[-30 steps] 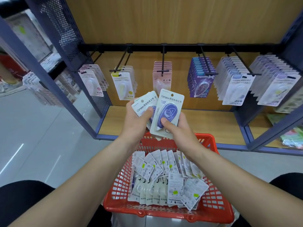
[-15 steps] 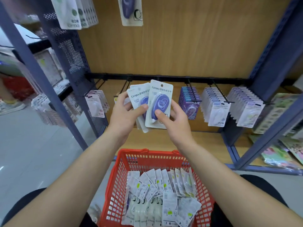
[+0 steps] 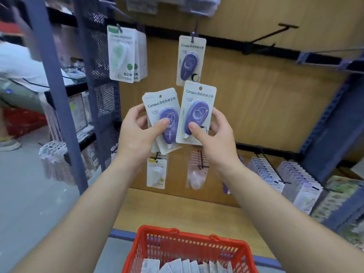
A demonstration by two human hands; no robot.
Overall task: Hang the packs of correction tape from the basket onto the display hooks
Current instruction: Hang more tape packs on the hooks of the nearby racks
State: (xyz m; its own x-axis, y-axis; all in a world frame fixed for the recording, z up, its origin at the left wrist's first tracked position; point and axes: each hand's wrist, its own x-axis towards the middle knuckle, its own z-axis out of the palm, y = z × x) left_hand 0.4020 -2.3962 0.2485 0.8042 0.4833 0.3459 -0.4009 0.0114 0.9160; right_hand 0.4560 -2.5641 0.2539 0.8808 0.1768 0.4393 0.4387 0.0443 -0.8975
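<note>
under hung pack (image 3: 190,62), left hand (image 3: 136,134) grips campus stack (image 3: 162,104), right hand (image 3: 216,138) pinches single pack (image 3: 199,96).

"Campus 原纸色修正带" on upright held pack (image 3: 198,107), same on tilted held pack (image 3: 163,107), "Campus" on hanging green pack (image 3: 122,56)

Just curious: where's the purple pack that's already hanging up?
Head view, upper centre: the hung purple pack dangles from a hook, just above the held pack in the right hand.
</note>
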